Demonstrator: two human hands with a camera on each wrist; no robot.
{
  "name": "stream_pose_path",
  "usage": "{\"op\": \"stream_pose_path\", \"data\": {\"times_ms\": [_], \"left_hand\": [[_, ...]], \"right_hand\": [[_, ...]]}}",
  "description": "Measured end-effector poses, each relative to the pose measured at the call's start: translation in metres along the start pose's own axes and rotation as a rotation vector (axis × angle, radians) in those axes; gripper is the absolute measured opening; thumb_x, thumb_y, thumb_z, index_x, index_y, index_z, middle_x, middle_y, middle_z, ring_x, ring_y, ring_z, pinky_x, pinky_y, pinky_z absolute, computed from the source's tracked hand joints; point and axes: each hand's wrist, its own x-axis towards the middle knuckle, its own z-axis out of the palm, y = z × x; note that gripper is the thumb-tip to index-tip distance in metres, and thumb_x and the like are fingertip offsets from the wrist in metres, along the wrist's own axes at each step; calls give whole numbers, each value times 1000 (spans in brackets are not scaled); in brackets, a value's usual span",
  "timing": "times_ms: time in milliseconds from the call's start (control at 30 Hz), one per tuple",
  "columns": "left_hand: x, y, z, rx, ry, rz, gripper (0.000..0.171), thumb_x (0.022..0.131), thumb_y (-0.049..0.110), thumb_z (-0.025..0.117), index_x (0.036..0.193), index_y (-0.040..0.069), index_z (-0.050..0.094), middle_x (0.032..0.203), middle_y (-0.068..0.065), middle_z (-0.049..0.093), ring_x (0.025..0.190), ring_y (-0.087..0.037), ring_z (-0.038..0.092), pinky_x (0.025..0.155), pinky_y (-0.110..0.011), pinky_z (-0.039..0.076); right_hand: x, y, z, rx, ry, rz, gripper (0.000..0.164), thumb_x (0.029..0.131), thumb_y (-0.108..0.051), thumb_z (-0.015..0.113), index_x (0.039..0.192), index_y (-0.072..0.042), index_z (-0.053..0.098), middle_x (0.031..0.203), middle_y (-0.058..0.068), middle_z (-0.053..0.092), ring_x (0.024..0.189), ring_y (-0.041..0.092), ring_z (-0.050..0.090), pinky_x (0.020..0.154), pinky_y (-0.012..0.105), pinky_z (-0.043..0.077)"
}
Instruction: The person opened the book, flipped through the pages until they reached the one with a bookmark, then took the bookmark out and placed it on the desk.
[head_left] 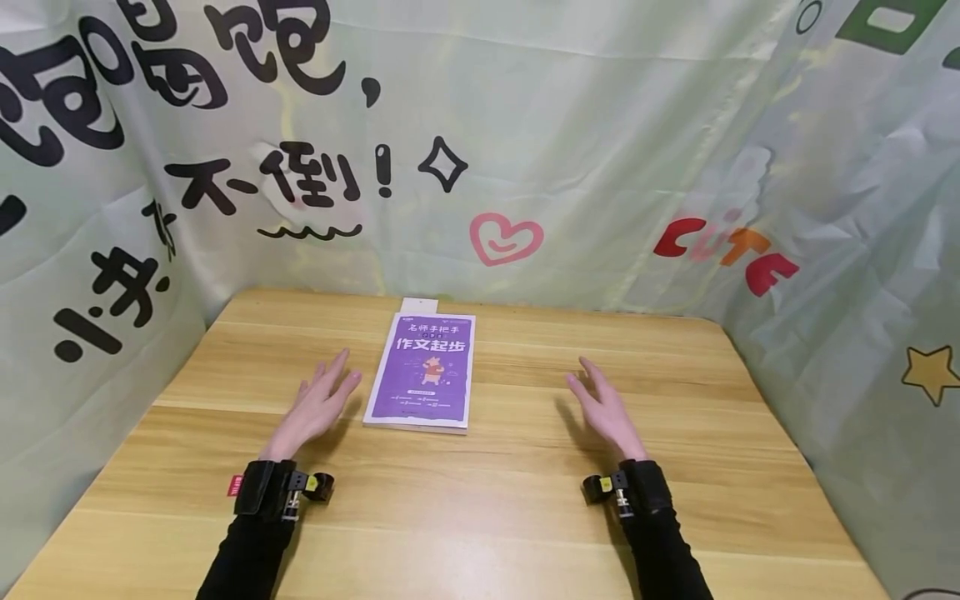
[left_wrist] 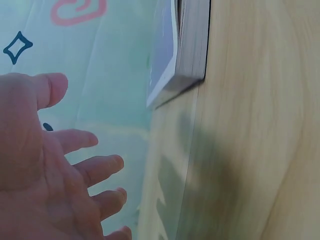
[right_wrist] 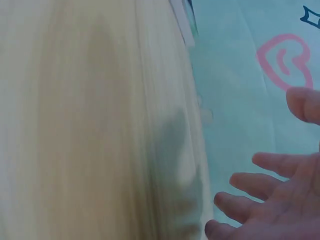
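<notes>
A thick purple book (head_left: 422, 371) with white lettering and a small cartoon animal on its cover lies face up on the wooden table. From under its far end sticks out a white tag-like piece (head_left: 419, 306). To the book's left is my left hand (head_left: 313, 408), fingers spread and holding nothing; in the left wrist view the book's page edges (left_wrist: 192, 42) show beyond the thumb. My right hand (head_left: 609, 414) is farther off on the book's right side, fingers extended, with nothing in it. Both hands cast shadows on the tabletop.
The light wooden table (head_left: 525, 517) meets a printed cloth backdrop (head_left: 585, 167) at its back and sides. Black straps with small cameras sit on both wrists, the left strap (head_left: 264, 489) with a red tag. A dark cable (head_left: 930, 592) shows at the lower right corner.
</notes>
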Motion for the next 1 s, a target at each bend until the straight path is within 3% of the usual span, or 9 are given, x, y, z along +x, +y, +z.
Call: {"op": "stream_pose_path", "data": {"times_ms": [167,267,633,1000], "left_hand": [[5,2,5,-85,-21,24,71,105,43,25,150,-7,3,153,-32,4,137,-51,-2,108,-69,-6],[8,4,7,-137,-43,23,75,104,45,25,149,-10,1,154,-32,2,138,-48,3,112,-64,0],[23,11,18,-221,-48,3,75,104,42,32,147,-15,7,151,-35,11,137,-45,18,114,-57,15],[36,12,28,-254,-39,-18,69,105,32,36,148,-13,8,152,-33,12,138,-43,18,115,-54,15]], "right_hand": [[7,-10,14,202,-21,1,74,99,-47,42,153,-1,17,157,21,17,140,35,20,115,54,20],[14,-16,25,268,-31,-1,71,100,-42,43,152,0,19,155,22,21,139,34,23,116,52,20],[33,-41,73,262,-61,-16,64,100,-35,47,148,3,28,149,24,35,135,33,33,115,49,25],[57,-60,105,249,-82,28,65,98,-30,52,148,2,28,148,24,36,134,33,35,112,50,29]]}}
